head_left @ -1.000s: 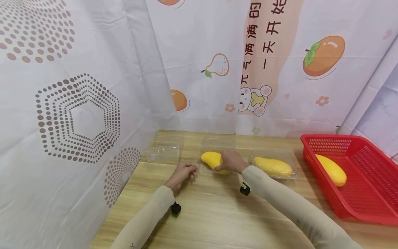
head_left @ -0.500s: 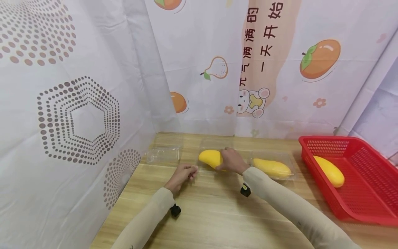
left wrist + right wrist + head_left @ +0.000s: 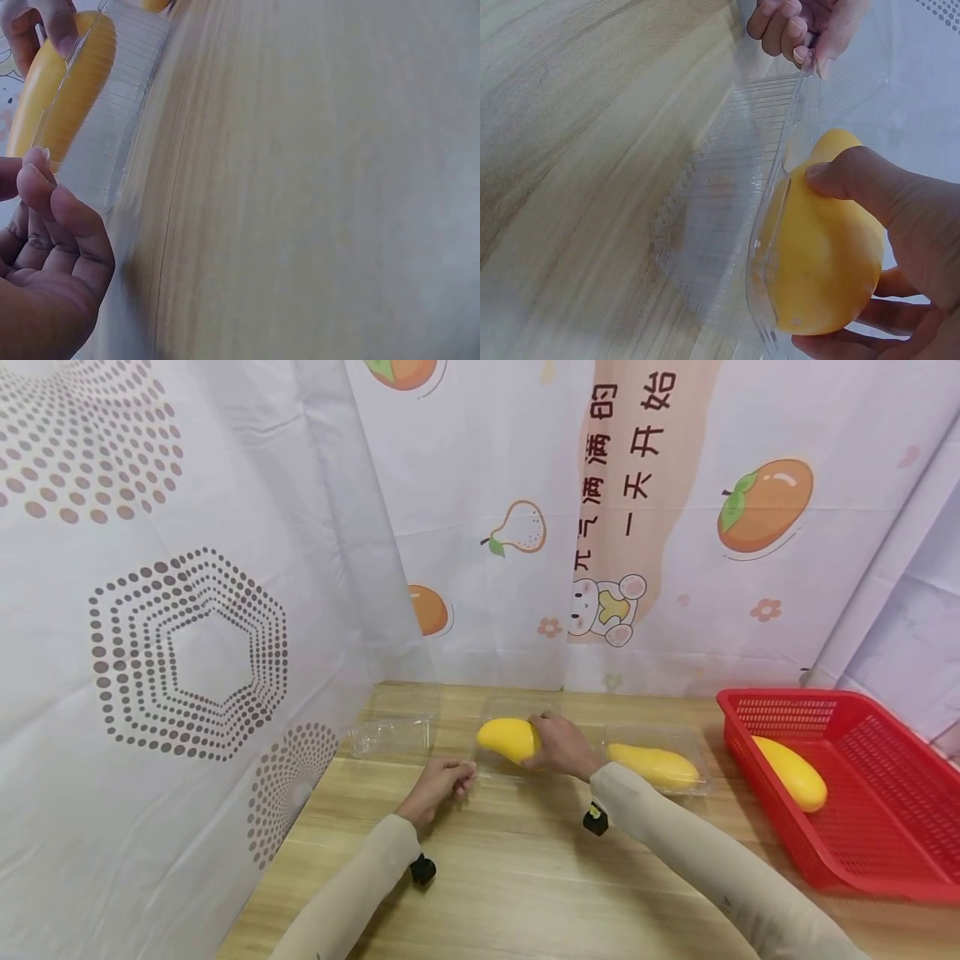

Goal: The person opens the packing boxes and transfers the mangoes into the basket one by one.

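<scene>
A yellow mango [image 3: 504, 738] is held by my right hand [image 3: 562, 747], its thumb on one side and fingers on the other. It sits at the opening of a clear plastic clamshell box [image 3: 720, 172]; in the right wrist view, the mango [image 3: 821, 255] stands well above the box's base. My left hand [image 3: 438, 787] pinches the near left corner of the box's rim between thumb and fingertips. From the left wrist, the left hand [image 3: 56, 240] shows at the rim, with the mango [image 3: 67, 82] partly behind the clear plastic.
An open clear box [image 3: 393, 735] stands to the left. On the right, another clear box [image 3: 702, 787] has a mango [image 3: 652, 764] inside. Farther right stands a red plastic basket [image 3: 817, 856] with one mango [image 3: 795, 777]. A printed curtain [image 3: 480, 652] hangs behind the wooden table [image 3: 517, 877].
The mango in my right hand has risen slightly relative to the box, and its free end has tipped up. My left hand keeps its pinch on the rim.
</scene>
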Demonstrator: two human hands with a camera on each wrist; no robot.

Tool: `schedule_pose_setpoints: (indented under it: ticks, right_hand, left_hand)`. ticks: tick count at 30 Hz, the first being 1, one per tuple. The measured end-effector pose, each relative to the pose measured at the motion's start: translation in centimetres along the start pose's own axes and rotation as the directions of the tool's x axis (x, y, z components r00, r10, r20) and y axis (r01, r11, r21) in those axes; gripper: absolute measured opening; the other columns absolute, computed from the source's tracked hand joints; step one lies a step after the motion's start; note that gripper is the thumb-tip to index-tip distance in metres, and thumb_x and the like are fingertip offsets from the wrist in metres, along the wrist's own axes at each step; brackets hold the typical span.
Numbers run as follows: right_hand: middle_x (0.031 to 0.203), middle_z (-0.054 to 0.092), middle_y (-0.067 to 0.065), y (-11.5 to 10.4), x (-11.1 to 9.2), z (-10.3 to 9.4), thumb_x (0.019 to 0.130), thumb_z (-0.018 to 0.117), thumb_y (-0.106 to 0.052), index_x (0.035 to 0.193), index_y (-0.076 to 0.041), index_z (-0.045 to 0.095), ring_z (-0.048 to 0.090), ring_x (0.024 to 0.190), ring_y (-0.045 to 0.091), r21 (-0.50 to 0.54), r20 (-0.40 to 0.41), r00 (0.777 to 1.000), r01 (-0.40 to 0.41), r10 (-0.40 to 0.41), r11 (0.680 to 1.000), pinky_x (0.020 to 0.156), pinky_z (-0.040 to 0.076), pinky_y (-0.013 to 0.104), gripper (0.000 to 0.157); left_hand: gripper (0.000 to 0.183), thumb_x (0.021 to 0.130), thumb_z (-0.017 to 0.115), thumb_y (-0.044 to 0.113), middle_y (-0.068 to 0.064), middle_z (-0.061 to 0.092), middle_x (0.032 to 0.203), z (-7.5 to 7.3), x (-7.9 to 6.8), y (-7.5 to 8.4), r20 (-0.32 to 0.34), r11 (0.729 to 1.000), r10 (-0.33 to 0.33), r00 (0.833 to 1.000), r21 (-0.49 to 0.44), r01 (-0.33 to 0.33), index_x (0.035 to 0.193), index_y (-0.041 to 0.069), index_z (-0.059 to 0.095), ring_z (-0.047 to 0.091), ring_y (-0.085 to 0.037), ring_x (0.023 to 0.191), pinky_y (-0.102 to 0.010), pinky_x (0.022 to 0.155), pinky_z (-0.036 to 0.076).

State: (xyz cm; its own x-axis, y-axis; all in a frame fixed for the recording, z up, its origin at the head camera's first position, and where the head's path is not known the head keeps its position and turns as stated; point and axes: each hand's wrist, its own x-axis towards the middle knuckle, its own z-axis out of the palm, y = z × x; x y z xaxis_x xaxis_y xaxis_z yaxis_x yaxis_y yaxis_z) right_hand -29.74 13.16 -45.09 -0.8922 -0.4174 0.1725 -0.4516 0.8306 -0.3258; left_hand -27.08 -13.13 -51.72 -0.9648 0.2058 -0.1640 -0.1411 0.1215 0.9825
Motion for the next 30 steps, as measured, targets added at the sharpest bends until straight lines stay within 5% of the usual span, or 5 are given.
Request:
schedule_pose_setpoints:
  ticks: [30]
  right_hand:
    - [0.127,0.062,0.020,1.5,-0.5,-1.8,0.072,0.093,-0.029,0.138,0.003,0.059,0.061,0.107,0.034,0.049,-0.044,0.999,0.001,0.002,0.999,0.092,0.053,0.049,0.081]
  left_hand:
    - [0.027,0.103,0.061,0.014,-0.007,0.067,0.082,0.1,0.1,-0.1,-0.031,1.000,-0.005,1.000,0.025,0.006,0.108,-0.010,0.071,0.055,-0.009,0.068,-0.019,0.060,0.047]
